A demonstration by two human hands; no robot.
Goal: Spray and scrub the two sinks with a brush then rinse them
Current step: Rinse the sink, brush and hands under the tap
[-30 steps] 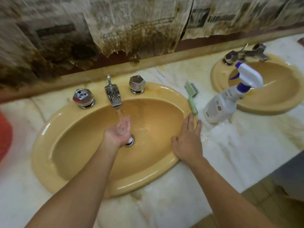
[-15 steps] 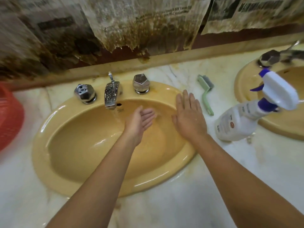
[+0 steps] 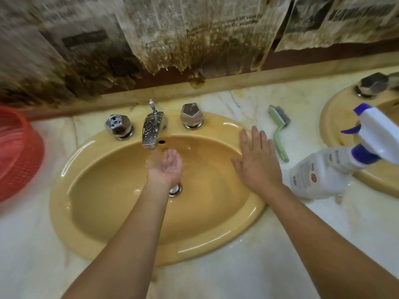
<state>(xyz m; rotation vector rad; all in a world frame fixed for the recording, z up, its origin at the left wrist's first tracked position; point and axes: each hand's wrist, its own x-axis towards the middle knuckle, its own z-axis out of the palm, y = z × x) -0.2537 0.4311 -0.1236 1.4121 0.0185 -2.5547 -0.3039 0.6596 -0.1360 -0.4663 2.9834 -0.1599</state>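
A yellow oval sink (image 3: 90,221) is set in a marble counter (image 3: 280,255), and water runs from its chrome faucet (image 3: 151,131). My left hand (image 3: 167,167) is cupped palm up under the stream, above the drain (image 3: 174,189). My right hand (image 3: 257,160) lies flat with straight fingers on the sink's right rim. A green scrub brush (image 3: 278,130) lies on the counter just right of that hand. A white spray bottle (image 3: 336,167) with a purple nozzle stands further right. The second yellow sink (image 3: 336,121) shows at the right edge.
Two chrome knobs, the left one (image 3: 118,126) and the right one (image 3: 191,115), flank the faucet. A red plastic basket (image 3: 15,152) sits on the counter at the left. Stained, torn newspaper (image 3: 194,35) hangs on the wall behind. The second sink's knob (image 3: 372,85) is at the far right.
My left hand has turned palm up and cupped under the water. My right hand stayed flat on the right rim. The view has shifted slightly.
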